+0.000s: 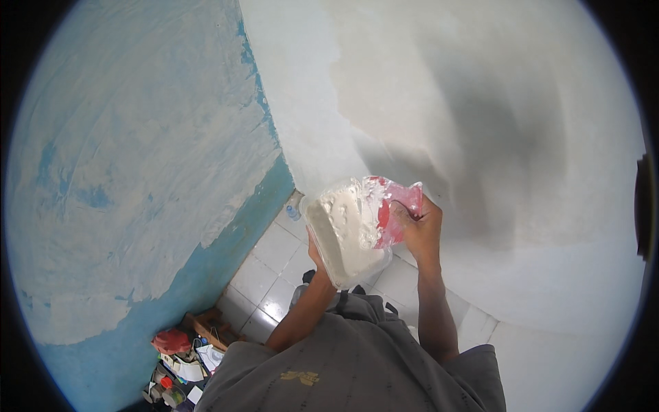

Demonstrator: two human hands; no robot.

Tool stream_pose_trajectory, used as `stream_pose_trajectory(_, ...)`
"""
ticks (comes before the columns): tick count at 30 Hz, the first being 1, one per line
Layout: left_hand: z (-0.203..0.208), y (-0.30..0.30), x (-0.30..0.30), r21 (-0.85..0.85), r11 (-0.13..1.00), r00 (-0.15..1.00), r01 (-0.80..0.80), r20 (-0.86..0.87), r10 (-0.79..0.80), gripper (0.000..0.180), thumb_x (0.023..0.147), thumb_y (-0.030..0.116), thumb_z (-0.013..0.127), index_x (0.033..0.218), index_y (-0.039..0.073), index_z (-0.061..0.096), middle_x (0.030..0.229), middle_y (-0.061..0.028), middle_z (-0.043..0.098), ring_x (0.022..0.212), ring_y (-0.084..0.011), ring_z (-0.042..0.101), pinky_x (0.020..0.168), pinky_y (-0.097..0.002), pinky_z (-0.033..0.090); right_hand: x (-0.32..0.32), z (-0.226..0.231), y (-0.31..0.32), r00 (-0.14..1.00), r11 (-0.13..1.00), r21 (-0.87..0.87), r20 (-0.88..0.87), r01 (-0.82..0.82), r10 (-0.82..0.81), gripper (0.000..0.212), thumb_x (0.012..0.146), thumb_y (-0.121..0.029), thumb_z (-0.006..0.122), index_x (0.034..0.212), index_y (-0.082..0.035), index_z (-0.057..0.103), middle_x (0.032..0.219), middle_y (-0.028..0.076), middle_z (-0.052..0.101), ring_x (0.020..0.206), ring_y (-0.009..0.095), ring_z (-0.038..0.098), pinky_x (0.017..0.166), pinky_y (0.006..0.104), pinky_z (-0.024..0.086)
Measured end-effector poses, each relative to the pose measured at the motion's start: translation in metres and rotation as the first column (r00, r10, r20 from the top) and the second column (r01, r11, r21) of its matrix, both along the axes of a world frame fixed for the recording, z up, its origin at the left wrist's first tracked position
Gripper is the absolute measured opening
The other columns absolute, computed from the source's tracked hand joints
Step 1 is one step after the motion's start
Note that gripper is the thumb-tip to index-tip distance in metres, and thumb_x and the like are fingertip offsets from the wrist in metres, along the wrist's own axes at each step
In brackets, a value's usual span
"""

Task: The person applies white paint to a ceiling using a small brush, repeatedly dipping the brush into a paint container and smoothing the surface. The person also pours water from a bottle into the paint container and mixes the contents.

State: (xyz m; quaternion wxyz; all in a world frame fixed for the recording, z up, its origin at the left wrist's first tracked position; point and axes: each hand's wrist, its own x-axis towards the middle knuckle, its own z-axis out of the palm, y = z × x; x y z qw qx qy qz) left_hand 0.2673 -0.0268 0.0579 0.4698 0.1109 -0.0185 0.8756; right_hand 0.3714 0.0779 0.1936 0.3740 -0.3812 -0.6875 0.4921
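Observation:
A clear plastic container [332,269] partly filled with off-white putty [341,221] is held up in front of me, tilted. My left hand [315,251] supports it from its left side, with most of the fingers hidden behind the container. In my right hand [423,230] is a red plastic putty spreader [394,218], gripped with the thumb on its face. The spreader's blade lies over the container's right part, and white putty is smeared along its edge.
On the left, a blue wall [233,254] carries patchy white putty. A whitish wall [384,82] with shadows meets it at a corner. Below is a white tiled floor [272,248] with a plastic bottle [293,211] near the corner. Assorted clutter [185,367] sits at lower left.

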Motion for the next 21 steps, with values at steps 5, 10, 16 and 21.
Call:
stream_pose_trajectory(5, 0.007, -0.007, 0.004, 0.043, 0.999, 0.999, 0.018, 0.033, -0.019, 0.062, 0.098, 0.053, 0.039, 0.144, 0.011, 0.042, 0.141, -0.011, 0.049, 0.126, -0.032, 0.051, 0.104, -0.0512, 0.044, 0.004, 0.0, 0.008, 0.998, 0.996, 0.082, 0.03, 0.046, -0.049, 0.012, 0.082, -0.005, 0.069, 0.092, 0.002, 0.066, 0.077, 0.003, 0.066, 0.07, 0.007, 0.057, 0.063, 0.0262, 0.047)
stream_pose_trajectory(10, 0.007, -0.018, 0.007, 0.103, 0.994, 0.998, 0.038, 0.046, -0.043, 0.061, 0.098, 0.052, 0.039, 0.143, 0.011, 0.043, 0.139, -0.0113, 0.051, 0.124, -0.0323, 0.053, 0.103, -0.0518, 0.045, 0.003, 0.013, -0.002, 0.994, 0.986, 0.123, -0.022, 0.111, -0.11, 0.013, 0.082, -0.005, 0.068, 0.093, 0.003, 0.066, 0.078, 0.005, 0.067, 0.072, 0.009, 0.06, 0.064, 0.0267, 0.048)
stream_pose_trajectory(16, 0.004, -0.039, 0.013, 0.14, 0.986, 0.992, 0.093, 0.07, -0.103, 0.061, 0.098, 0.052, 0.039, 0.143, 0.011, 0.043, 0.139, -0.0117, 0.052, 0.123, -0.0323, 0.054, 0.103, -0.0521, 0.045, 0.007, 0.031, -0.022, 0.968, 0.96, 0.189, -0.183, 0.206, -0.171, 0.012, 0.085, -0.004, 0.068, 0.095, 0.003, 0.067, 0.08, 0.005, 0.068, 0.073, 0.008, 0.06, 0.066, 0.024, 0.048)
stream_pose_trajectory(21, 0.011, -0.039, 0.005, 0.022, 0.996, 0.995, 0.084, 0.045, -0.085, 0.06, 0.098, 0.051, 0.04, 0.143, 0.011, 0.043, 0.139, -0.0123, 0.051, 0.123, -0.032, 0.054, 0.103, -0.0519, 0.045, 0.03, 0.043, -0.017, 0.98, 0.952, 0.233, 0.018, -0.196, 0.197, 0.032, 0.075, -0.01, 0.076, 0.107, -0.007, 0.072, 0.088, 0.005, 0.07, 0.082, 0.018, 0.065, 0.081, 0.0323, 0.051)
